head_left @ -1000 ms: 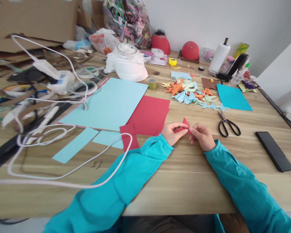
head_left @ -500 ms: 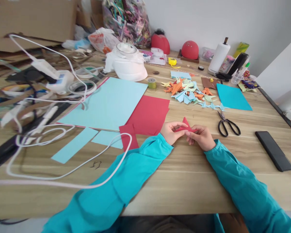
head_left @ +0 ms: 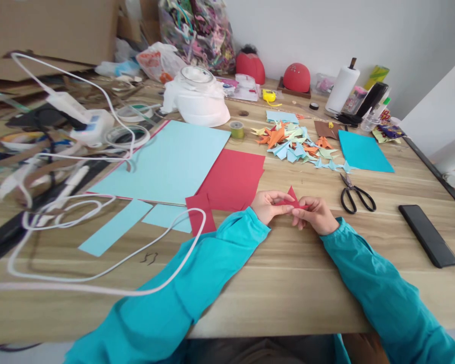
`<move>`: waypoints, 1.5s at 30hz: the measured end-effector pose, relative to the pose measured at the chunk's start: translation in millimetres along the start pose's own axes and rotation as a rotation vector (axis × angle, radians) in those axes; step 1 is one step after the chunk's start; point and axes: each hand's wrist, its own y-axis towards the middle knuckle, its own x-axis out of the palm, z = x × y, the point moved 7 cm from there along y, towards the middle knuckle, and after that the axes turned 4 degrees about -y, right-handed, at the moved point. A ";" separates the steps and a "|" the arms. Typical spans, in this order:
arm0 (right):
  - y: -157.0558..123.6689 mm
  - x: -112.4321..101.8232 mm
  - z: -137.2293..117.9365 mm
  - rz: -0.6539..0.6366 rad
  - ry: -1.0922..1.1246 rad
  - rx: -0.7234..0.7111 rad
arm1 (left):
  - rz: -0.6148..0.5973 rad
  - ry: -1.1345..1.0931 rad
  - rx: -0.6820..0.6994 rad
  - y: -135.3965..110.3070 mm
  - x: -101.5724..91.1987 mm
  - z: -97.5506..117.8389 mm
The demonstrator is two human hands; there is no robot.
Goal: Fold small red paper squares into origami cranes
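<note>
Between both hands is a small piece of folded red paper (head_left: 292, 196), one pointed tip sticking up. My left hand (head_left: 270, 205) pinches it from the left with thumb and fingers. From the right, my right hand (head_left: 314, 214) grips its other end, fingertips close to the left thumb; the paper's lower part is partly hidden by the fingers. Just left of my left hand lie red paper sheets (head_left: 235, 179) and a small red strip (head_left: 201, 212). Beyond my hands is a pile of folded paper cranes (head_left: 291, 144) in orange, light blue and pale green.
Black-handled scissors (head_left: 354, 194) and a phone (head_left: 428, 235) lie to the right. A large light-blue sheet (head_left: 167, 159) sits at left, with a white cable (head_left: 109, 289) looping over the table and across my left sleeve. A teal sheet (head_left: 365, 151) lies at the back right.
The folded red paper has turned slightly, its tip now a little lower and further right. My fingers have shifted a little; both hands stay in place.
</note>
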 end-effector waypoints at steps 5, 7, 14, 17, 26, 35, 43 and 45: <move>2.3 -1.9 3.4 0.039 0.042 -0.006 | 0.034 -0.111 -0.042 -1.9 1.4 -0.9; 3.0 -2.5 5.2 0.055 0.081 -0.004 | 0.045 -0.132 -0.026 -2.6 2.0 0.1; 2.6 -3.3 5.1 0.081 0.081 -0.005 | 0.051 -0.096 0.013 -3.2 2.7 2.0; 1.8 -2.1 2.4 0.068 0.036 -0.013 | 0.093 0.067 0.088 -5.7 0.5 10.6; 0.7 -0.5 -0.1 0.058 0.009 -0.025 | 0.094 0.133 0.098 -8.0 3.5 17.1; 2.0 -13.4 6.7 0.227 0.096 -0.064 | 0.098 -0.057 0.091 -1.5 -4.1 11.0; 2.8 -17.8 0.0 0.312 0.133 -0.173 | 0.129 0.080 0.123 -2.7 -3.7 17.1; 2.5 -16.9 -1.7 0.307 0.110 -0.195 | 0.128 0.083 0.116 -2.7 -3.4 16.5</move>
